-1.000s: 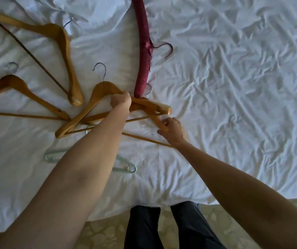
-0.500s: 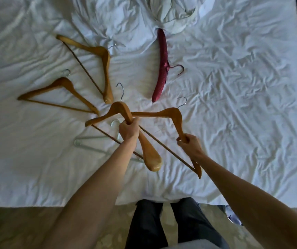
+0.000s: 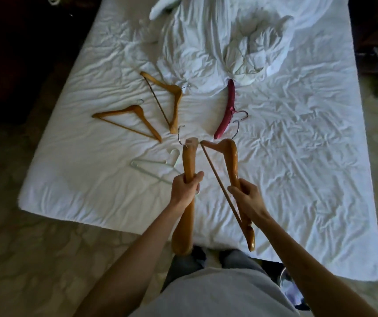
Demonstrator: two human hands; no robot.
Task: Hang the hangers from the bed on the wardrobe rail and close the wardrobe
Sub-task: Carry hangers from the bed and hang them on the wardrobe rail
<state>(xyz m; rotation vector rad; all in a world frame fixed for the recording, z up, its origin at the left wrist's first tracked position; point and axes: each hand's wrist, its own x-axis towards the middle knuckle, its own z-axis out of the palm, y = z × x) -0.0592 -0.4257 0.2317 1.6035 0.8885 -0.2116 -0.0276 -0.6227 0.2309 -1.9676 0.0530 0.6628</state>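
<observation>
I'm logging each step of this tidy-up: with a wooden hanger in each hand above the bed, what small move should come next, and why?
Probably turn away from the bed and carry both toward the wardrobe, which is not in view. The left hand grips one wooden hanger, the right hand another; both are lifted clear, and neither hand is free for the four hangers on the sheet.

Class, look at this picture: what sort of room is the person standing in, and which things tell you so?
Most likely a bedroom: a wide bed with a crumpled white sheet, a bunched white duvet at its far end, and wooden clothes hangers lying on it beside a red padded hanger.
</observation>
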